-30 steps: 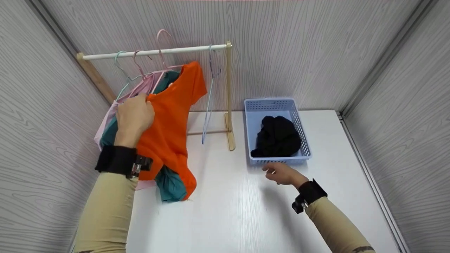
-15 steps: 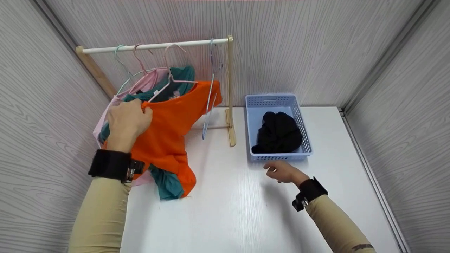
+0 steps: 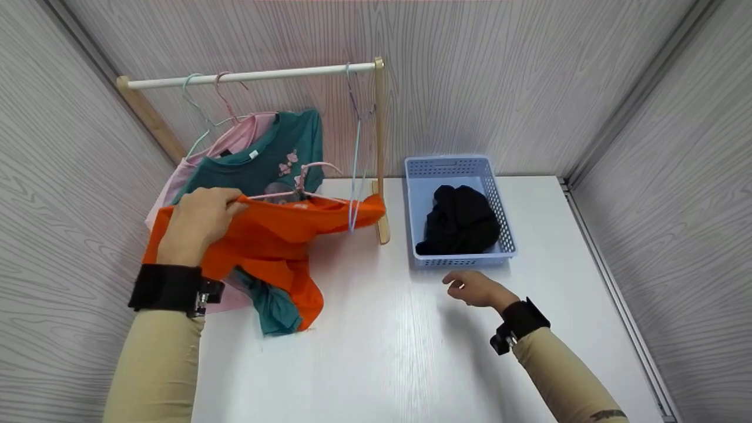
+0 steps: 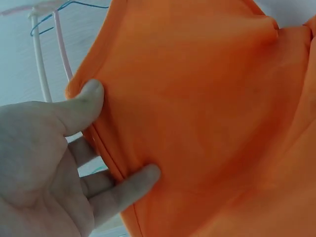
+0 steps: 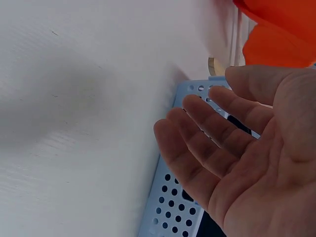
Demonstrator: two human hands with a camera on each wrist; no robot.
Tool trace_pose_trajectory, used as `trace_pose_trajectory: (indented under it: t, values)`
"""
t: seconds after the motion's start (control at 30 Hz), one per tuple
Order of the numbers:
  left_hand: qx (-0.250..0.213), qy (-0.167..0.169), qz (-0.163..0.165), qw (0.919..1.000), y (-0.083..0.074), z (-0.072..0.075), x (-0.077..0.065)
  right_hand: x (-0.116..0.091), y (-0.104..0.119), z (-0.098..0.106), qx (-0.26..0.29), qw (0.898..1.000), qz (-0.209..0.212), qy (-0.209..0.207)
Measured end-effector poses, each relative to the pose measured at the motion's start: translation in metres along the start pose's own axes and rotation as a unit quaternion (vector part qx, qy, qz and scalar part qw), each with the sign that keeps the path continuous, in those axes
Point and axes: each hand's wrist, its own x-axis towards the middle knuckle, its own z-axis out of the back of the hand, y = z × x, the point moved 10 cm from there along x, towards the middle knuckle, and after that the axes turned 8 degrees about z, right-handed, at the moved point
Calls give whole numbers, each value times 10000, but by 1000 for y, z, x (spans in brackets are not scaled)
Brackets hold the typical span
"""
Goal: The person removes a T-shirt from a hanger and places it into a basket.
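Though two hands (image 3: 477, 290), one orange garment (image 3: 273, 230) (in the left (image 3: 198, 224)).

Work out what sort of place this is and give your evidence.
Probably a small booth set up for handling clothes: wood-grain panels wall in a white surface, on which stand a clothes rack and a blue basket holding black cloth.

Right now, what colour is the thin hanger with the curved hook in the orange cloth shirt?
Pink; the thin hanger shows best in the head view.
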Motion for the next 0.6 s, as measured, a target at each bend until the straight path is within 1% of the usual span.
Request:
trace_pose_trajectory:
  t: [0.13, 0.2, 0.27, 0.43, 0.5, 0.6]
  values:
    - [-85, 179, -256, 9995, -11, -6, -2, -2, 2, 2, -50, 10000, 36, 12]
    - [-93, 172, -414, 9990, -19, -5, -3, -3, 4, 6, -53, 10000, 42, 4]
    - [-130, 82, -549, 9984, -27, -2, -4, -4, 8, 11, -74, 9999, 106, -75]
    - [-312, -263, -820, 9958, -51, 15, -6, -6, 19, 31, -94, 9989, 241, -379]
    - [-359, -295, -931, 9946, -63, 19, -6, -8, 23, 39, -81, 9985, 257, -474]
    - [-405, -244, -1131, 9925, -82, 19, -7, -11, 27, 54, -94, 9972, 281, -693]
